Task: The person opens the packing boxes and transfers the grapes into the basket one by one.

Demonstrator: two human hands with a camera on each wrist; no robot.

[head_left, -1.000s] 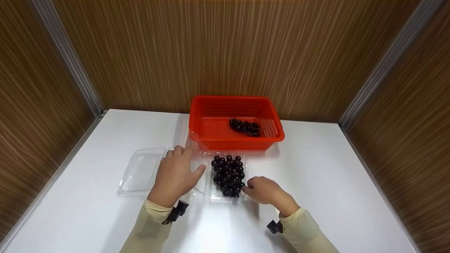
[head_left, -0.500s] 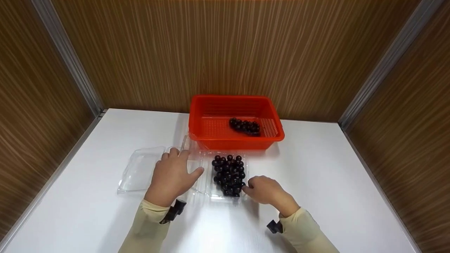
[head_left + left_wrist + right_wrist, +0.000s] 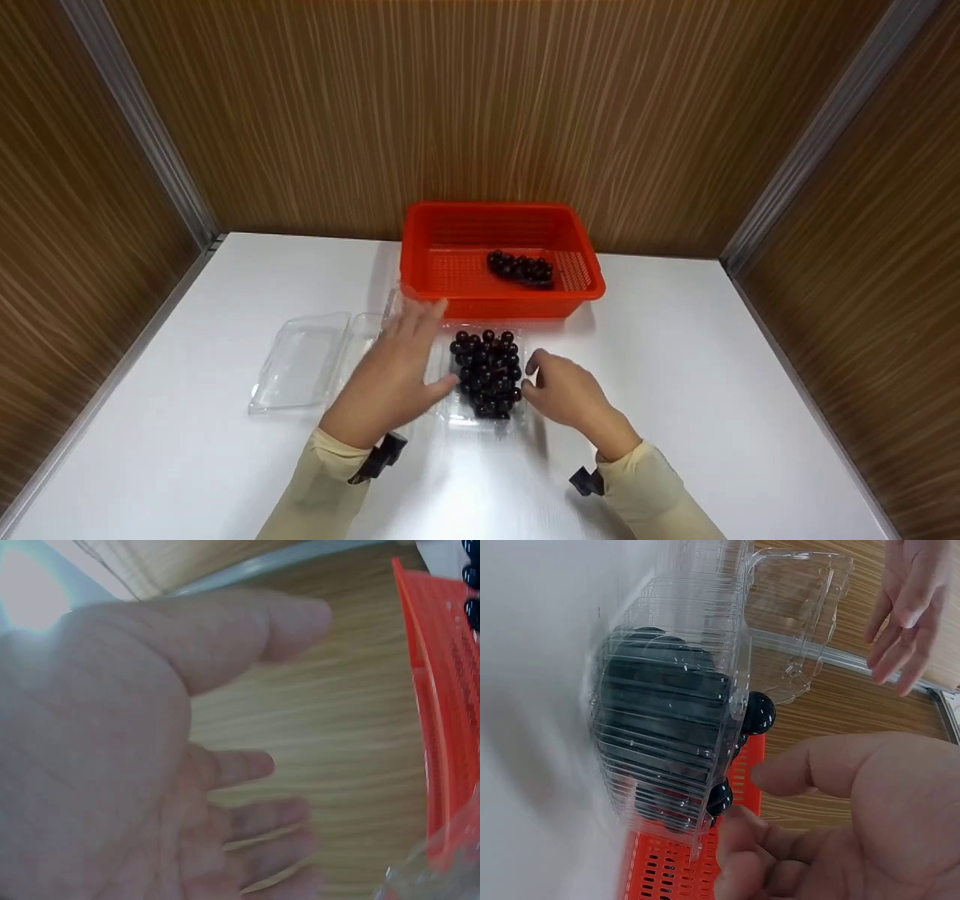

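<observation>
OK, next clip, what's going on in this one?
A person sits at a white table with a clear plastic clamshell box of dark grapes lying open in front of them. Both hands flank the box: the left hand is open with straight fingers over its lid side, and the right hand is at its right edge with fingers loosely curled. Behind it, a red basket holds a smaller bunch of grapes.

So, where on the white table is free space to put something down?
The table is bare right of the red basket and the right hand, up to the wall. Another bare patch lies far left, between the empty clear box and the wall. It is crowded in the middle, where both hands flank the grape box, close below the basket; the left hand hovers there.
</observation>
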